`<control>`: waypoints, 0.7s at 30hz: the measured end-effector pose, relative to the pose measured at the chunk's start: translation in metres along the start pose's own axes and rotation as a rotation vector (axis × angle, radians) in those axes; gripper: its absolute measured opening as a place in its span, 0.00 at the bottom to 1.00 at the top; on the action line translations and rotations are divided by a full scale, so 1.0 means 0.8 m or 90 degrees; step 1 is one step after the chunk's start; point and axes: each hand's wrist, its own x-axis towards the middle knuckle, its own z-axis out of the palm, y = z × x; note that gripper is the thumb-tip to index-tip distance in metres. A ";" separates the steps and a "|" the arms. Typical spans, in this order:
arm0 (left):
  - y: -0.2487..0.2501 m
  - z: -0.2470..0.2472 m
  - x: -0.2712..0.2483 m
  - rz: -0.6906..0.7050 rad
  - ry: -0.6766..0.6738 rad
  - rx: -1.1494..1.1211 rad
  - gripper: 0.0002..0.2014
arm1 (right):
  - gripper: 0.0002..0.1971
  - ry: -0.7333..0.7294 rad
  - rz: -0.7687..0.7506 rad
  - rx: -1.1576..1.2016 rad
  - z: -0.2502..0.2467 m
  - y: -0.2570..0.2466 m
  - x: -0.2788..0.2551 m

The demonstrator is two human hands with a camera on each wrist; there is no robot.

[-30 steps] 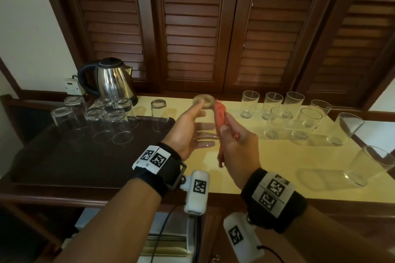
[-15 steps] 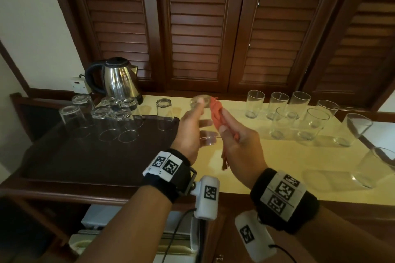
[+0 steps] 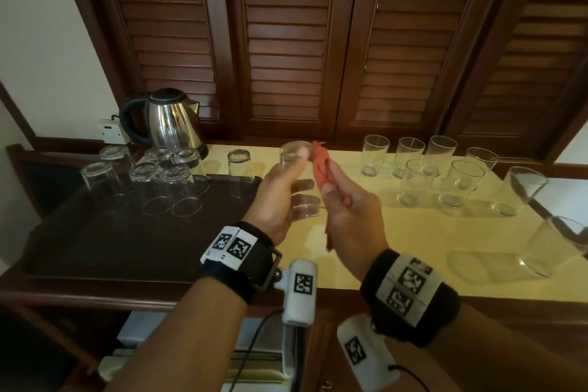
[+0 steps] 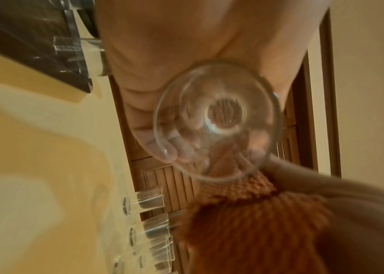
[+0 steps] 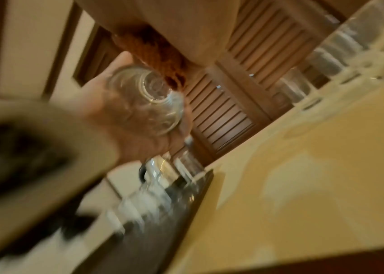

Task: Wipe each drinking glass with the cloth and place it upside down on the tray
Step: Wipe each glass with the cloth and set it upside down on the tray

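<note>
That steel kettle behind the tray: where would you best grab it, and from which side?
By the black loop handle of the kettle, probably coming in from the left: the handle sticks out on that side, clear of the upturned glasses crowded in front on the tray.

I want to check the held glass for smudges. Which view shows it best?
The left wrist view: the held glass fills the middle of the picture, seen through its open mouth down to the base, with the orange cloth against it. The head view shows it small, partly covered by the left hand. The right wrist view is blurred.
</note>
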 end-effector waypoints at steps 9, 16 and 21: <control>0.000 0.003 0.002 -0.002 0.046 -0.004 0.22 | 0.22 0.010 0.012 0.026 0.007 0.000 -0.001; 0.002 0.004 0.005 0.041 0.080 -0.042 0.25 | 0.22 0.007 -0.004 0.020 0.009 -0.007 -0.001; -0.001 0.003 0.002 0.018 -0.004 0.011 0.22 | 0.21 0.092 0.024 0.044 0.000 0.001 0.025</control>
